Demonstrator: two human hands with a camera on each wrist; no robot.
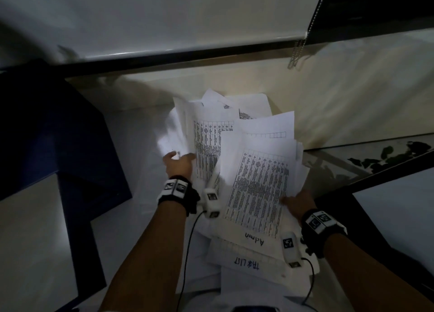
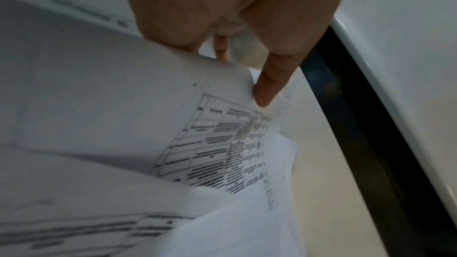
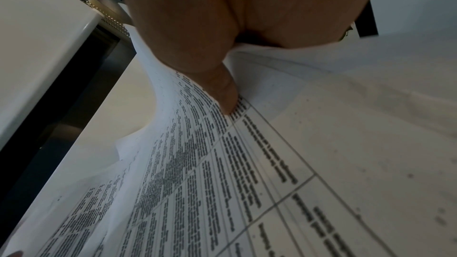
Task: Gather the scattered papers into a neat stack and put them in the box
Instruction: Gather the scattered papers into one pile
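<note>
A loose, uneven bundle of white papers (image 1: pixel 253 170) printed with tables is lifted in the middle of the head view. Some sheets carry the handwritten words "Admin" and "Task list". My left hand (image 1: pixel 178 162) grips the bundle's left side. In the left wrist view, the left hand (image 2: pixel 222 65) pinches a sheet edge of the papers (image 2: pixel 210 144) between thumb and finger. My right hand (image 1: pixel 297 202) holds the right side. Its thumb (image 3: pixel 225 95) presses on the top sheet of the papers (image 3: pixel 247 173), and the fingers are hidden beneath. A dark blue box (image 1: pixel 51 133) stands to the left.
More sheets (image 1: pixel 246 264) lie under the bundle on the white table (image 1: pixel 131 147). Behind it are a white roller blind (image 1: pixel 187 17) with a bead chain (image 1: pixel 303 36) and a black window frame (image 1: pixel 187 55). A glass surface (image 1: pixel 352 161) lies to the right.
</note>
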